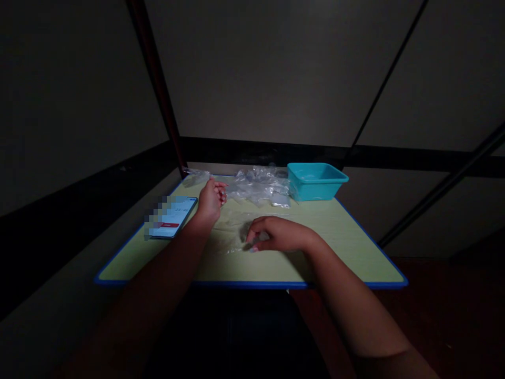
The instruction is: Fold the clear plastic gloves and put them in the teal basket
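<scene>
A thin clear plastic bag [229,237] lies flat on the light green table [355,258], in front of me. My right hand [276,233] is over its right part, fingers curled down, with thumb and fingertips close together at the plastic; whether they pinch it is too small to tell. My left hand [212,200] is farther forward and to the left, palm turned inward, fingers loosely bent and apart, with nothing visible in it. Beyond the hands is a heap of crumpled clear plastic [256,184], and another piece [197,176] lies behind my left hand.
A phone [173,217] with a lit screen lies at the left, beside my left wrist. A turquoise basket [315,188] stands at the back right. Next to it, a small flat clear packet [281,199] touches the plastic heap. Blue edging runs round the table; walls rise behind.
</scene>
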